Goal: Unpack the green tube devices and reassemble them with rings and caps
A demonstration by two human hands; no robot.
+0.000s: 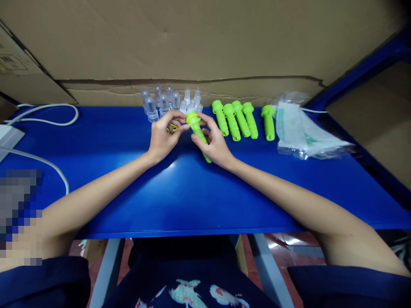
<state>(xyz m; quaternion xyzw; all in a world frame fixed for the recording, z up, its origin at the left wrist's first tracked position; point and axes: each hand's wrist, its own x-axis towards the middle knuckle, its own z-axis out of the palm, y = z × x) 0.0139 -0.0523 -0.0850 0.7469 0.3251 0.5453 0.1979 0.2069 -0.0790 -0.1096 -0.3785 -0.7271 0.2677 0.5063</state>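
Observation:
A bright green flashlight-shaped plastic tube (201, 133) with a ribbed grip is tilted in front of me, its wide head upward. My right hand (214, 139) wraps round its body from the right. Around the head runs a yellow ring (192, 115). My left hand (167, 133) pinches at the left side of that head, its fingertips at the ring. More yellow loops (172, 128) show inside the curl of the left fingers; how many is hidden. Just behind my hands stand several clear plastic domed caps (151, 109) and smaller whitish clear pieces (192, 104).
Several matching green tubes (231, 122) lie to the right, with one more (268, 123) apart. Beside it is a clear plastic bag (298, 132) with white-green contents. White cables (48, 122) cross the blue table (180, 201) at left. Cardboard (192, 42) walls the back.

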